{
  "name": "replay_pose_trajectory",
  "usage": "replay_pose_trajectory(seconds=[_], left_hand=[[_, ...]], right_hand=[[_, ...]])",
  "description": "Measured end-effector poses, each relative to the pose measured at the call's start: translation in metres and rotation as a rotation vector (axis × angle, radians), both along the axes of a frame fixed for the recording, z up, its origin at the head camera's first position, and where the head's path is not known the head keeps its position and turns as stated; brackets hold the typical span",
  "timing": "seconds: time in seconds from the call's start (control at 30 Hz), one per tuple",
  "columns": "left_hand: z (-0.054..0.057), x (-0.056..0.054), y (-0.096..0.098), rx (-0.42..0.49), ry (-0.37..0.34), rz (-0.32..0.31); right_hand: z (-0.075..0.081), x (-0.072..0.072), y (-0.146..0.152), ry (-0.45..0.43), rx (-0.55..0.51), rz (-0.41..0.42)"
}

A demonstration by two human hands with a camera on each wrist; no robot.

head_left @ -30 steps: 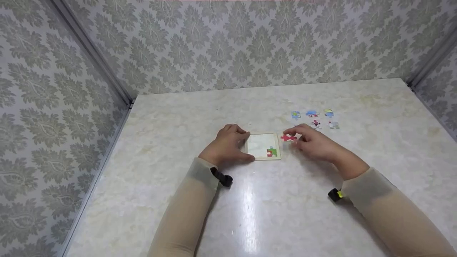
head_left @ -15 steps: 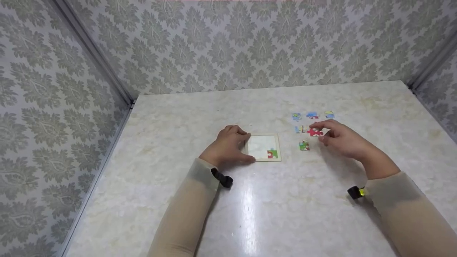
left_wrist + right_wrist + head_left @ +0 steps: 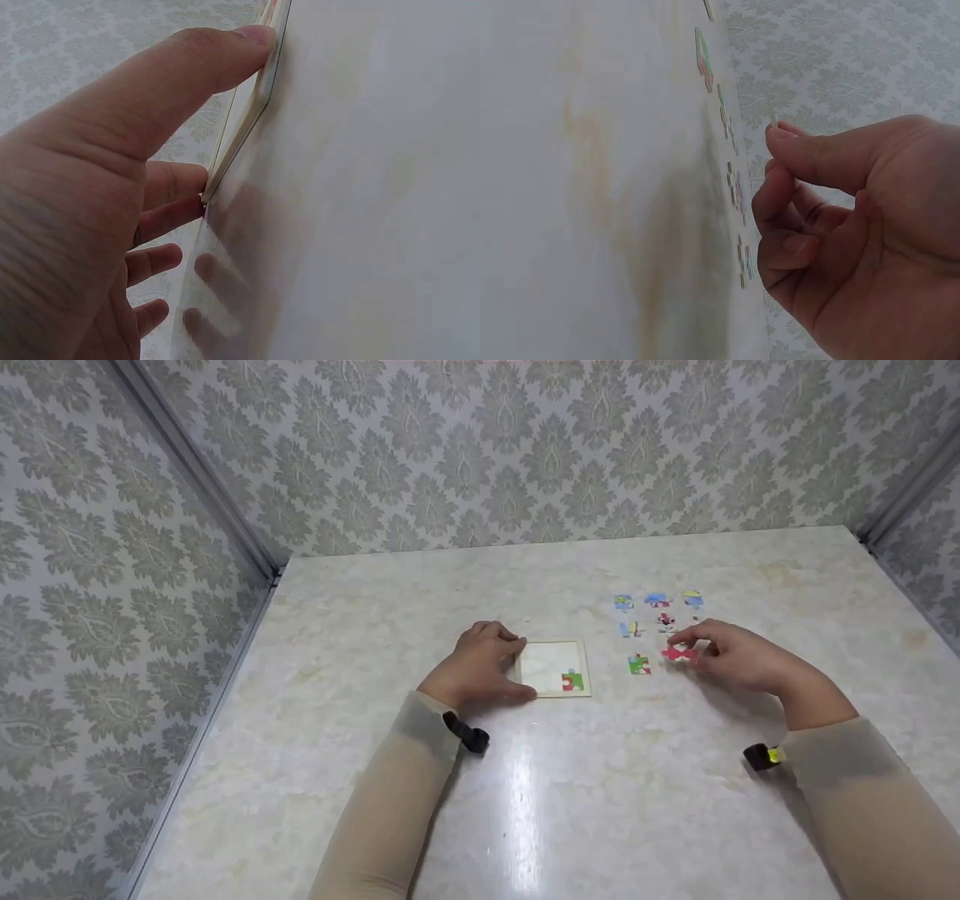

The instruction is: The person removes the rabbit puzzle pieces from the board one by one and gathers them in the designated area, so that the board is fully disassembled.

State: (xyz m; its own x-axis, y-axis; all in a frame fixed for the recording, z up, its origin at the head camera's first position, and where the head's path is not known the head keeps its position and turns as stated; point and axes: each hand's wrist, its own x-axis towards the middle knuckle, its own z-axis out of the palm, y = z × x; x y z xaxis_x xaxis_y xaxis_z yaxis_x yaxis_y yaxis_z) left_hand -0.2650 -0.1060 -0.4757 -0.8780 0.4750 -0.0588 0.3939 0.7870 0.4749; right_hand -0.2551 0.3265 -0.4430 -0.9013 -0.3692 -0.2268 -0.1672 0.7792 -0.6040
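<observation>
My left hand (image 3: 487,664) holds a square wooden puzzle frame (image 3: 587,667) by its left side, thumb at the near corner, fingers at the far one. In the left wrist view the thumb (image 3: 225,60) rests on the frame's rim. One green-and-red puzzle piece (image 3: 572,682) lies in the frame's near right corner. Right of the frame, my right hand (image 3: 739,656) pinches a red puzzle piece (image 3: 678,653) by its edge. The right wrist view shows that piece only edge-on above the thumb tip, held off the table.
Loose puzzle pieces lie in rough rows right of the frame: a green one (image 3: 639,664) nearest, a blue-and-white one (image 3: 629,629), a red-and-white one (image 3: 665,621), and several bluish ones (image 3: 658,600) behind. Patterned wall panels (image 3: 480,450) border the table (image 3: 360,630).
My right hand has moved right with the red piece, away from the frame and across the loose pieces, then slightly nearer to me. The left hand and frame have stayed put.
</observation>
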Motion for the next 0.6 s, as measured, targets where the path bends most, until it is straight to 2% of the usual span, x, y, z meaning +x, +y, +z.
replay_pose_trajectory(seconds=[0.23, 0.6], left_hand=[[0.0011, 0.0000, -0.0001, -0.003, 0.004, -0.004], [0.0017, 0.0014, -0.0007, 0.012, -0.005, 0.001]], right_hand=[[-0.0076, -0.0036, 0.0030, 0.013, 0.035, 0.021], [-0.0085, -0.0031, 0.0019, 0.050, 0.068, 0.034]])
